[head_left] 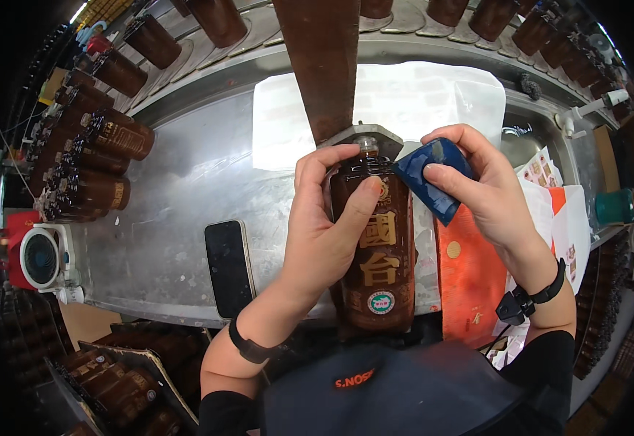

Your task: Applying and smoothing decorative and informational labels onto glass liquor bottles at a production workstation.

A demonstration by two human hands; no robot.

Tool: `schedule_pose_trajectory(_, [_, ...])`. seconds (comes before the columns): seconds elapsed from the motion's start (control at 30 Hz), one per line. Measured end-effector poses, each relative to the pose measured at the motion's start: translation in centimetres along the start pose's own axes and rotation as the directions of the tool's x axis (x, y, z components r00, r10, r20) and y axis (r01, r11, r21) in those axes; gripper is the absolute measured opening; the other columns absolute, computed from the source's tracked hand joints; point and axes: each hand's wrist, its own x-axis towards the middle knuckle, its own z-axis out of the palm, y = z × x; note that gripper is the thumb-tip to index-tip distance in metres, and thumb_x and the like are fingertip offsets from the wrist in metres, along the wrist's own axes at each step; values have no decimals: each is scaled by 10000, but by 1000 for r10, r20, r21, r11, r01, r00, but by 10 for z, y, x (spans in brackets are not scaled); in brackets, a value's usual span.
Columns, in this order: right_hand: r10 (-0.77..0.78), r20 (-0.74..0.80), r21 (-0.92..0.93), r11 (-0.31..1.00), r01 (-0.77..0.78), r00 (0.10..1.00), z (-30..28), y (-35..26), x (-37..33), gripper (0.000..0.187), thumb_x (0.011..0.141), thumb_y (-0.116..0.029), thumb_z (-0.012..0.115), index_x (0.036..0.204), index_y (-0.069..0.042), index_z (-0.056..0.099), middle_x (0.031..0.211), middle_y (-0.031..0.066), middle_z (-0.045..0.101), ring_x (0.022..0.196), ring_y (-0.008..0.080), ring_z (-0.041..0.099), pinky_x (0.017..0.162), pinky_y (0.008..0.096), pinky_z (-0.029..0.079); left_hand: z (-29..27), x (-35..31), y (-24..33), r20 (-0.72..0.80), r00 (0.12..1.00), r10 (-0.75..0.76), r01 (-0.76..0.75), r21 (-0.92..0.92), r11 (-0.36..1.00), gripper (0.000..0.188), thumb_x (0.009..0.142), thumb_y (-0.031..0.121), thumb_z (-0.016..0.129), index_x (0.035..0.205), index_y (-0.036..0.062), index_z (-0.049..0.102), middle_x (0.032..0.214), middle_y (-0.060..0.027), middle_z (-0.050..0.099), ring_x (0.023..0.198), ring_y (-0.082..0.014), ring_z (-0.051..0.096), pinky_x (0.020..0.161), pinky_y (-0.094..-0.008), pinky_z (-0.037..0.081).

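A brown bottle (377, 298) with gold characters and a round pale label leans toward me at the table's front edge. My left hand (328, 218) is closed round its shoulder, thumb on the front and fingers behind. The bottle's clear-topped neck (368, 145) points away from me, close to a grey angular plate (346, 134). In my right hand (488, 182) is a dark blue, folded-looking piece (433, 174) with pale worn patches, pinched between thumb and fingers. Its left corner is close to the bottle's shoulder; I cannot tell whether they touch.
A black-screened phone (228, 269) lies on the metal table (164, 211). Beyond, a brown post (324, 65) rises by a white sheet (433, 94). An orange-red printed sheet (469, 269) lies right. Brown bottles (114, 134) line the left and back; a small fan (41, 256) stands left.
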Motion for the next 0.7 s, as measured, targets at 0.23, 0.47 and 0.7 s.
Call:
schedule_pose_trajectory(0.23, [-10, 79, -99, 995, 18, 997, -2, -9, 1, 289, 874, -106, 713, 1124, -8, 604, 983, 21, 651, 884, 64, 596, 789, 212, 485, -6, 0, -2, 56, 998, 26, -26, 5, 1000, 419, 910, 107, 666, 1275, 20, 482, 1232, -86, 437, 1156, -166, 497, 1008, -306, 413])
schedule_pose_trajectory(0.47, [5, 161, -130, 991, 16, 987, 2, -16, 10, 287, 871, -101, 705, 1129, -8, 618, 990, 25, 654, 910, 74, 604, 818, 225, 492, -9, 3, 0, 58, 997, 54, -61, 127, 990, 424, 864, 131, 712, 1243, 54, 537, 1203, -113, 461, 1156, -206, 490, 1003, -317, 404])
schedule_pose_trajectory(0.7, [52, 240, -53, 998, -41, 969, -1, -13, 14, 299, 871, -129, 718, 1134, -20, 624, 1000, 22, 655, 913, 81, 609, 823, 227, 492, -12, 5, -10, 89, 973, 215, -226, 131, 965, 439, 853, 174, 746, 1227, 55, 549, 1203, -114, 468, 1144, -219, 492, 1000, -325, 403])
